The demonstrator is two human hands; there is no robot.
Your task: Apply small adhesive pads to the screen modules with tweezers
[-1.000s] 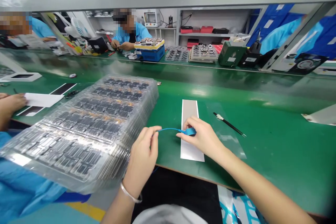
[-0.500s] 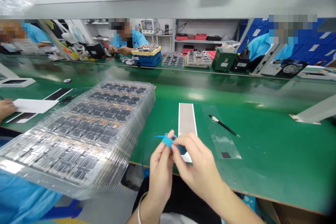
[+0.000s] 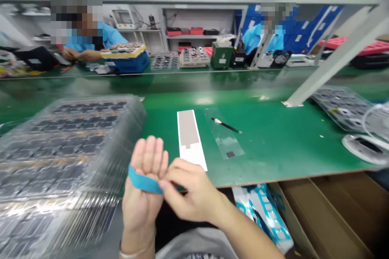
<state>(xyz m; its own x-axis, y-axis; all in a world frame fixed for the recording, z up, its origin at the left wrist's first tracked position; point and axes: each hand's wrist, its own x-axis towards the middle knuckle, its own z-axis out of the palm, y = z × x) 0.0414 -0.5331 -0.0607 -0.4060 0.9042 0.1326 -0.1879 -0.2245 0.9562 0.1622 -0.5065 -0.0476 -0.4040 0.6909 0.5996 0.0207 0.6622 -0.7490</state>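
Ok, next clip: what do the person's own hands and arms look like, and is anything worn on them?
The left hand and the right hand are both bare, with no gloves, and the right forearm shows no sleeve. A thin silver bangle sits at the left wrist. A pale grey top shows at the bottom of the view.

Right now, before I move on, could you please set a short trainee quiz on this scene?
1. True or false: the blue strap lies across the palm side of the left hand.
2. Which hand pinches the strap?
3. What lies on the clear plastic sleeve on the green bench? A: the strap. B: a slim black tool. C: a white strip.

Key: 1 true; 2 right hand; 3 B.
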